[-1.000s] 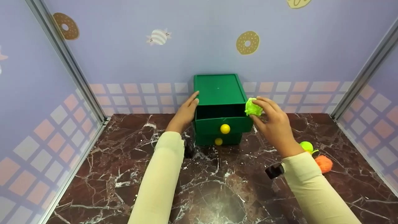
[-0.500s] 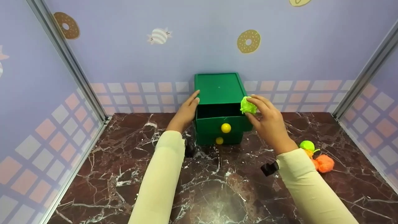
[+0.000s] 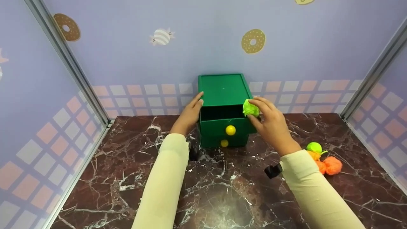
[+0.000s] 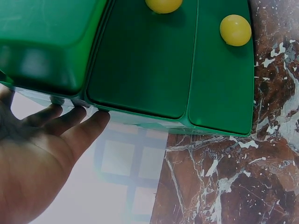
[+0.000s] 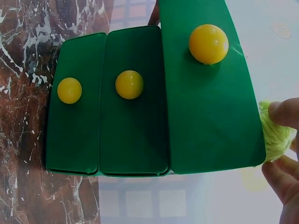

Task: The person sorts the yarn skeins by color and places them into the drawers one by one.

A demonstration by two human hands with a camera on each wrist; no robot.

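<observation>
A green drawer cabinet (image 3: 224,89) stands against the back wall, its top drawer (image 3: 213,126) pulled out and dark inside. Each drawer front has a round yellow knob (image 5: 209,44); the right wrist view shows three. My left hand (image 3: 187,117) rests on the cabinet's left side, its fingers (image 4: 88,128) extended along it. With thumb and fingers, my right hand (image 3: 272,124) pinches a lime-green yarn ball (image 3: 251,108) at the right end of the top drawer. In the right wrist view the yarn ball (image 5: 275,135) appears partly behind the drawer front's edge.
Lime (image 3: 314,147), yellow-orange (image 3: 314,155) and orange yarn balls (image 3: 332,165) lie together on the marble-patterned tabletop (image 3: 219,197) at right, partly hidden by the right sleeve. Patterned walls (image 3: 203,41) close in the back and both sides.
My right hand has moved left with the lime-green yarn ball, from beside the cabinet's right edge to over the top drawer's right end. My left hand stays in place.
</observation>
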